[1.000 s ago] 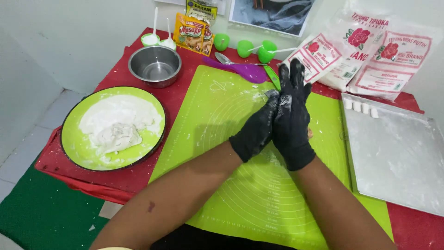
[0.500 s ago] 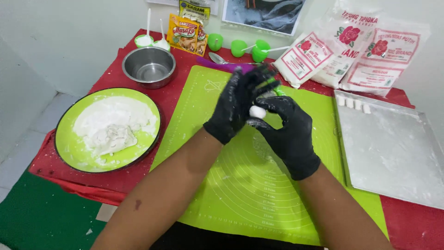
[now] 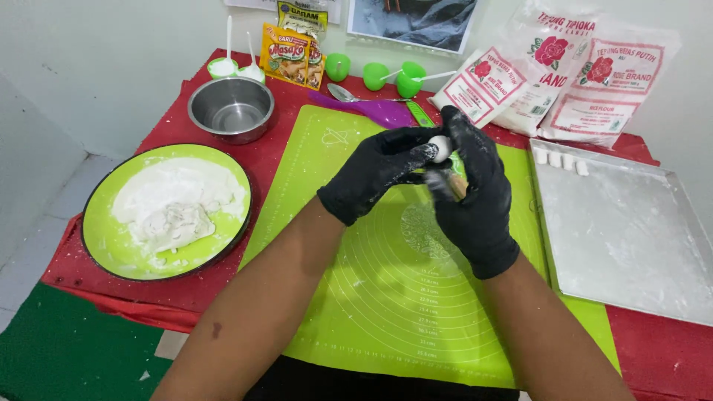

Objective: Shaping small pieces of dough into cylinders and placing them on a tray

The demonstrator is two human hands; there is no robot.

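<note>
Shaping a small white dough ball (image 3: 441,146), pinched between both gloved hands, left (image 3: 382,172) and right (image 3: 475,194), above the green mat (image 3: 371,297); probably needing setting down toward the tray (image 3: 624,245) at three o'clock.

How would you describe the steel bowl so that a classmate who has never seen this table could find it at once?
Start at the red table and go to its far left corner, beyond the round green plate of flour. There, left of the green mat, sits the steel bowl. It is the only round, shiny metal container; the tray is flat and rectangular.
</note>
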